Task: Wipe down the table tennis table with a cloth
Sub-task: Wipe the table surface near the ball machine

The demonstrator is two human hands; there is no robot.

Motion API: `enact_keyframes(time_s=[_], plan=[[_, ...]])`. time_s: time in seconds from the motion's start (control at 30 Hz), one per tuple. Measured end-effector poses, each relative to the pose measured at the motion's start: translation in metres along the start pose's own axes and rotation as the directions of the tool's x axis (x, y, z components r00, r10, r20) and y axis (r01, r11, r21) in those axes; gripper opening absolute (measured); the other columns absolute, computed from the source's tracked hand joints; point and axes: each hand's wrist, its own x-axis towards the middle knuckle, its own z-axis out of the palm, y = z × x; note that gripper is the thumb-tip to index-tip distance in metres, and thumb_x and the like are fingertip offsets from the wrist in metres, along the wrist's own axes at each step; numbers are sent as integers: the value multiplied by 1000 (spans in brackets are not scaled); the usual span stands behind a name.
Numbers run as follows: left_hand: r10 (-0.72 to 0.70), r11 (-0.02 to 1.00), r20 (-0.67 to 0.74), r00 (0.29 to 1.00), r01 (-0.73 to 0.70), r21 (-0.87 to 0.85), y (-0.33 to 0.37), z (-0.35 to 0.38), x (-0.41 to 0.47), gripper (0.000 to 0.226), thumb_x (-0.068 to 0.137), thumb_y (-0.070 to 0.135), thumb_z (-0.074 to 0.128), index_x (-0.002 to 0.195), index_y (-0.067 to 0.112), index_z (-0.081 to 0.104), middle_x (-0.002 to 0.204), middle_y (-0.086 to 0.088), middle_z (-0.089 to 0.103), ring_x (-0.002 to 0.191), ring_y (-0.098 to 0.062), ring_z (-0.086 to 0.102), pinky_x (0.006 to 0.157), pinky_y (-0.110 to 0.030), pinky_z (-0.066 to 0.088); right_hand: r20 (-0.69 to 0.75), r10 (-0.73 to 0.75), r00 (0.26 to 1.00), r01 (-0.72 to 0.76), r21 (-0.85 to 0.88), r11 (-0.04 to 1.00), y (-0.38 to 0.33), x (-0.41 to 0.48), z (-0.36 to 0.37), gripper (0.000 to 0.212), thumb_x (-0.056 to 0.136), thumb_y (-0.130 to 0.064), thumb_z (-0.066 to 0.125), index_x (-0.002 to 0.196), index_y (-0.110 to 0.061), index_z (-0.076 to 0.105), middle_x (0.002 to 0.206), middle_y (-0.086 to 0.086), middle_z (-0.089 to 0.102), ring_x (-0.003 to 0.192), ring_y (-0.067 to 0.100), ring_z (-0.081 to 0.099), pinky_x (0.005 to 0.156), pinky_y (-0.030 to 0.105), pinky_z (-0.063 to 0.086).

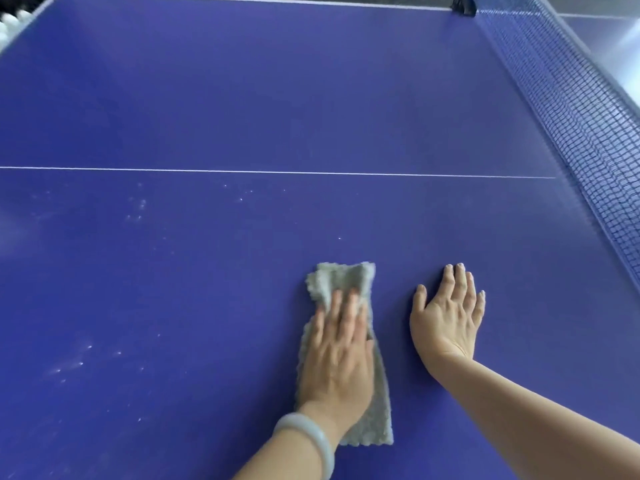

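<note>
Seen from above, the blue table tennis table [311,98] fills almost the whole head view, with a thin white centre line [277,172] running across it from left to right. Both hands lie flat on the near half of the table, on the viewer's side of that line. The left hand [337,355] presses palm-down on a grey cloth [341,278], its fingers straight and close together; the cloth is a long, folded, nubbly strip that shows beyond the fingertips and again beside the wrist, lying flat on the surface. A pale bangle [311,441] circles the left wrist. The right hand [446,313] rests just beside the cloth without touching it, palm down on the bare table, fingers extended and slightly spread, thumb held out toward the cloth; it holds nothing. Small whitish specks [138,206] dot the surface to the left of the hands, some near the centre line and others [76,362] closer to the near edge. The dark mesh net [581,116] runs along the right side of the view, stretching from its clamp post [464,6] at the far edge toward the viewer. Blurred white objects [12,20] show past the far left corner; what they are cannot be told.
</note>
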Motion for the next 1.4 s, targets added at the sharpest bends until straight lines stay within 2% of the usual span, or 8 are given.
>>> enact_keyframes(time_s=[0.17,0.33,0.5,0.67,0.83,1.03,1.17,1.4], plan=[[237,962,139,962,-253,106,4,-4,100,57,105,34,14,158,18,-1,165,-1,-6,151,-19,-13,122,-41,-9,-10,3,1000,-3,34,999,3,-1,-1,65,102,-42,28,159,-15,10,167,-3,3,152,10,-7,123,34,-12],[-194,981,-5,981,194,27,-98,-38,149,57,104,33,21,158,16,9,165,-4,3,152,-22,-2,123,-42,1,-25,3,1000,-3,4,1000,2,3,1,65,102,-43,24,159,-15,7,167,-4,0,152,10,-10,122,34,-14],[-392,917,-97,915,398,41,-130,-43,89,57,103,30,27,155,8,23,163,-11,16,150,-30,12,121,-50,13,0,6,1000,-6,-35,999,0,1,1,67,102,-44,21,158,-14,4,167,-2,-3,152,14,-11,122,37,-13],[-72,997,-30,997,73,23,-12,-10,58,65,98,40,26,157,18,9,164,-1,8,142,-32,21,114,-49,25,0,5,1000,-5,-19,1000,2,1,0,67,102,-44,24,158,-13,7,167,-1,0,153,15,-9,123,38,-12],[234,960,82,969,-244,137,-28,-8,66,61,101,37,11,158,17,1,165,-1,-5,151,-18,-10,122,-40,-3,-15,1,1000,-1,-3,1000,3,3,2,66,102,-43,27,158,-13,11,167,-1,4,153,14,-6,123,36,-12],[-235,956,-101,967,249,154,-155,-46,25,60,100,32,15,156,9,18,163,-10,15,151,-24,11,123,-45,7,-18,4,1000,-4,-5,1000,3,1,1,67,101,-44,25,158,-12,12,167,0,5,153,14,-5,123,36,-11],[-434,890,-147,889,448,79,-124,-40,-8,59,101,30,14,154,4,22,161,-15,21,149,-31,17,121,-50,14,-19,10,1000,-11,-20,1000,0,2,2,66,101,-43,25,158,-12,12,167,1,5,153,14,-5,123,37,-10],[49,993,-72,996,-41,107,-81,-23,-10,60,100,33,16,154,7,25,163,-10,18,150,-25,17,122,-43,12,-19,8,1000,-9,-39,999,-4,-3,0,65,102,-42,26,158,-11,13,167,1,6,153,16,-3,123,37,-8]])
